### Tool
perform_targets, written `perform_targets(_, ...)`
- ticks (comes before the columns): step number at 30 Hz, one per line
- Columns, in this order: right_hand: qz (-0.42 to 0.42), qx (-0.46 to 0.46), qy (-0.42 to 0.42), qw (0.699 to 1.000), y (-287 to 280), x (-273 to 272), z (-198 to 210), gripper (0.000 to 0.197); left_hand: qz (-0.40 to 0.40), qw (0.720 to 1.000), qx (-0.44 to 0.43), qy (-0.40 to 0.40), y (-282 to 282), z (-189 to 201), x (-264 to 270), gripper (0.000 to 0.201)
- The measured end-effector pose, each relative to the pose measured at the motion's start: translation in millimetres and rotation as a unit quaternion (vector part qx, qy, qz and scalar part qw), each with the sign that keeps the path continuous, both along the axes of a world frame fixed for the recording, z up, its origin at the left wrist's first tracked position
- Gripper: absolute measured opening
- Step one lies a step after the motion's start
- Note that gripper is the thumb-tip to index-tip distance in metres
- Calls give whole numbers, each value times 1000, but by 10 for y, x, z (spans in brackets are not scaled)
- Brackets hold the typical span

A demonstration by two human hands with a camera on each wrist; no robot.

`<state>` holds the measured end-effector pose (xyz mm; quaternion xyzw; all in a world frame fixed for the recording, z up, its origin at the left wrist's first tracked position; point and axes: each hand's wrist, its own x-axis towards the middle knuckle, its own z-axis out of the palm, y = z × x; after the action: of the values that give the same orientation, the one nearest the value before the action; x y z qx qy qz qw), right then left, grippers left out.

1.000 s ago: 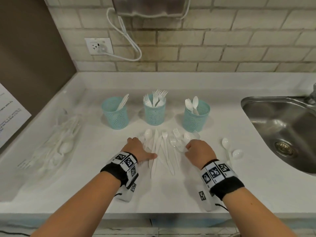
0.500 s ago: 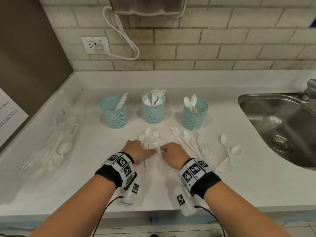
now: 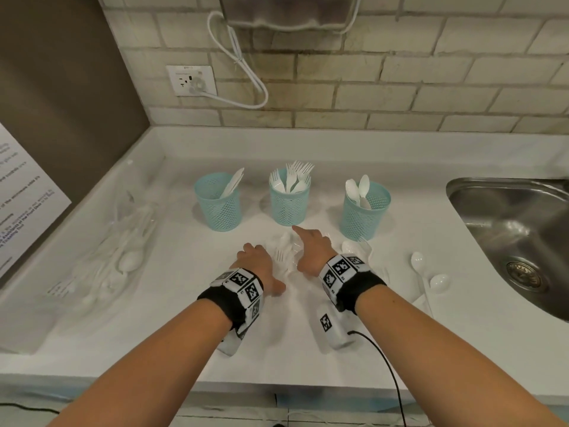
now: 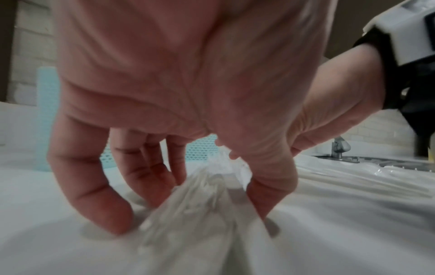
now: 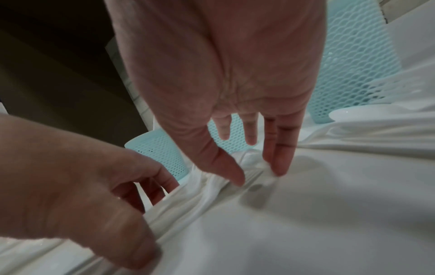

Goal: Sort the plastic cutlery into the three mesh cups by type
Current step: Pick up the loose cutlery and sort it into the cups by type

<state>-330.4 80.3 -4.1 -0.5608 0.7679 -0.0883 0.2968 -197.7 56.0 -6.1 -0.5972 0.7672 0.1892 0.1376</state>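
On the white countertop [image 3: 184, 272], head view: left hand [image 3: 257, 266] and right hand [image 3: 311, 252] bracket a loose bundle of white plastic cutlery [image 3: 284, 257], tines pointing away toward three teal mesh cups [image 3: 288, 204]; right index finger extended. Two white plastic spoons [image 3: 428, 275] lie near the steel sink [image 3: 508, 229]. Left wrist view: left fingers [image 4: 94, 186] spread, tips on counter, thumb opposite, straddling the bundle's handles [image 4: 195, 208], long axis running away from camera. Right wrist view: right thumb and fingers [image 5: 280, 156] straight, slightly apart, tips touching the bundle's far end [image 5: 254, 165]; grip cannot be told.
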Motion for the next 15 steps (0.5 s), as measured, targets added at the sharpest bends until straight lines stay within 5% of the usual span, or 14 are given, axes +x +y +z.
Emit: perform_targets(15,73,-2,40,997,-44,168,-103,63,-114,993,-11,-10,-210,-86,162,54)
